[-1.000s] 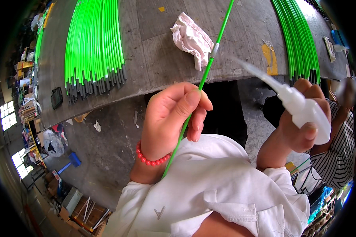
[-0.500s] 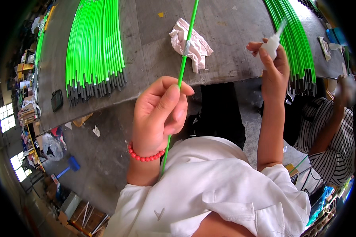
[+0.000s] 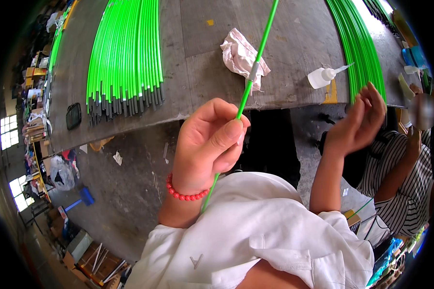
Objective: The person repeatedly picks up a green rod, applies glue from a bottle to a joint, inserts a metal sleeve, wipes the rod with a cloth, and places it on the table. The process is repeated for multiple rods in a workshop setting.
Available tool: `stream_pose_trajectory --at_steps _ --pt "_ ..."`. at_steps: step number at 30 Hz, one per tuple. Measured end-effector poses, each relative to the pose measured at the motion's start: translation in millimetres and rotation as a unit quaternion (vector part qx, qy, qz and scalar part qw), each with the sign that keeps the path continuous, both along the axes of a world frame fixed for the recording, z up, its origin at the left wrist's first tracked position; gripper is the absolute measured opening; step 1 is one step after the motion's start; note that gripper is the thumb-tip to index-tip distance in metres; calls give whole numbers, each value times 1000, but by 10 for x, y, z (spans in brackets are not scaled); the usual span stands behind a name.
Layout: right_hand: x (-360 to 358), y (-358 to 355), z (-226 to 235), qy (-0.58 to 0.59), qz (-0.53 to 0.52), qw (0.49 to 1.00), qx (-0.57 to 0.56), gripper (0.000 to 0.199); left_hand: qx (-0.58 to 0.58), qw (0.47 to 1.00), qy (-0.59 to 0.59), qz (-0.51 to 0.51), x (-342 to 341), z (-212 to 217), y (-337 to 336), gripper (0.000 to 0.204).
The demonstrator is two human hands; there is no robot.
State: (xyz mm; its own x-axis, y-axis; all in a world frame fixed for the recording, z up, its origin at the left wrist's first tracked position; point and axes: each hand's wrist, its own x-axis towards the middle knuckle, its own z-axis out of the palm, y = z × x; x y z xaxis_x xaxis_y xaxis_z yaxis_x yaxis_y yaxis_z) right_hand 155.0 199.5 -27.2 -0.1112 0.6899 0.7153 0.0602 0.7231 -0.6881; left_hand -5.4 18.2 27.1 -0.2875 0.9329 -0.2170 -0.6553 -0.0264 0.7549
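Between thumb and fingers, my left hand (image 3: 208,142) pinches a thin green rod (image 3: 265,41). The rod slants up and to the right, and its lower part passes behind my wrist. Just above my grip a silver metal sleeve (image 3: 254,71) sits around it. My right hand (image 3: 354,126) is raised by the table's front edge with nothing in it, fingers bent and apart. Beyond it, a small white squeeze bottle with a thin nozzle (image 3: 319,78) lies tilted on the table. A crumpled pale pink cloth (image 3: 236,53) lies behind the rod.
Green rods with dark ends lie in a left bundle (image 3: 125,53) and a right bundle (image 3: 359,53) on the grey table (image 3: 193,72). A black case (image 3: 74,116) rests near the left front edge. Close on the right works a person in a striped top (image 3: 402,178).
My right hand has let go of the squeeze bottle, now on the table, and moved right and nearer me. My left hand has shifted right with the rod, which leans further right.
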Motion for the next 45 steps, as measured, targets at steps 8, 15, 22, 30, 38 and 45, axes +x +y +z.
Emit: stream_pose_trajectory --at_steps 8,15,22,30,38,45 --pt "-406 -439 564 61 399 859 -314 32 -7 995 -75 -71 128 -45 -10 24" --pt "-527 -438 376 135 509 752 -398 20 -9 995 -48 -82 114 12 -67 26" --pt "-506 -442 414 96 526 760 -369 22 31 966 -208 -148 108 -125 -106 23" --pt "-506 -454 302 64 502 763 -401 16 -41 994 -89 -44 217 -134 -129 16" --pt "-592 -561 58 36 361 783 -506 20 -106 991 75 30 212 -375 -12 17" --pt "-722 -348 -63 -141 152 974 -96 22 -49 998 -25 44 -187 -262 -107 17"
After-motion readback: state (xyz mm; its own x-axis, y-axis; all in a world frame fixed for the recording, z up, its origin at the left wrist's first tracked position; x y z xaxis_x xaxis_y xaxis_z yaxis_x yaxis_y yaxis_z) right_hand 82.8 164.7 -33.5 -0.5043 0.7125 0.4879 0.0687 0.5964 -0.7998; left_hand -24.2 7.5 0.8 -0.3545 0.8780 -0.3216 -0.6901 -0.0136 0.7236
